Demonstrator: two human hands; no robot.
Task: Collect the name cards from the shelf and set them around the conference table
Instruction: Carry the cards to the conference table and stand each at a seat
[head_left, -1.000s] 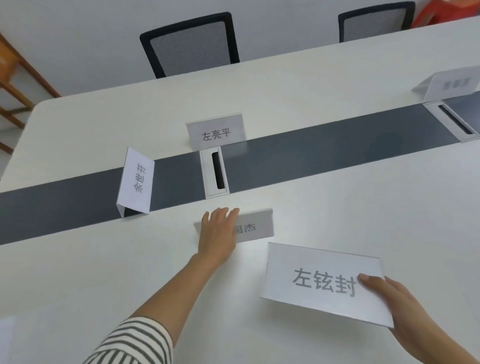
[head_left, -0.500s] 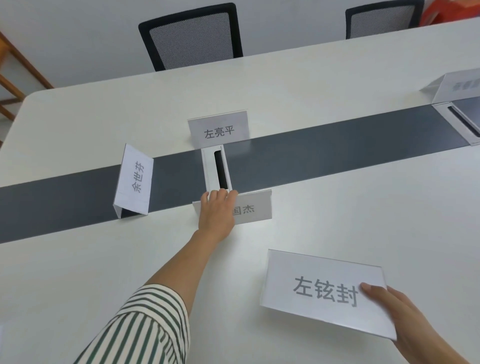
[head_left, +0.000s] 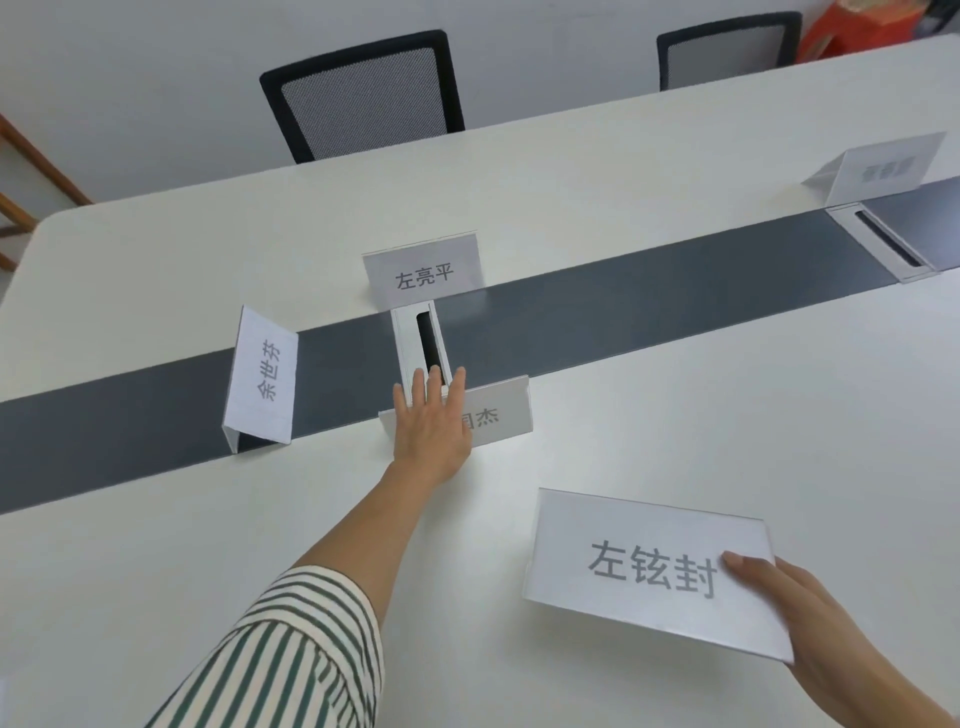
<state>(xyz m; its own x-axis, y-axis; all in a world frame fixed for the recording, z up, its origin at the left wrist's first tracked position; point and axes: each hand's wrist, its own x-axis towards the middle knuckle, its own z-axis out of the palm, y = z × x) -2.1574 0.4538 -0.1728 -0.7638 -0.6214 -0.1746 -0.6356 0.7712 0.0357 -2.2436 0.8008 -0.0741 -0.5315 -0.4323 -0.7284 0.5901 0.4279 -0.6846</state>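
My left hand (head_left: 430, 421) lies with straight fingers over a white name card (head_left: 501, 415) at the near edge of the table's dark centre strip, covering its left half. My right hand (head_left: 810, 618) pinches a larger-looking name card (head_left: 644, 566) by its right end, above the near part of the white conference table (head_left: 156, 545). Three more cards stand on the table: one (head_left: 423, 273) behind the cable box, one (head_left: 262, 376) turned sideways on the left, one (head_left: 883, 169) far right.
A white cable box (head_left: 410, 338) with a black slot sits in the dark strip (head_left: 649, 306) just beyond my left fingers; a second box (head_left: 883, 241) is at the far right. Two black mesh chairs (head_left: 363, 93) (head_left: 724, 49) stand behind the table. Wooden shelf legs (head_left: 31, 156) show at far left.
My left hand has slid its card away from me to the edge of the dark strip, and its fingers have straightened. The right hand's card has stayed about where it was.
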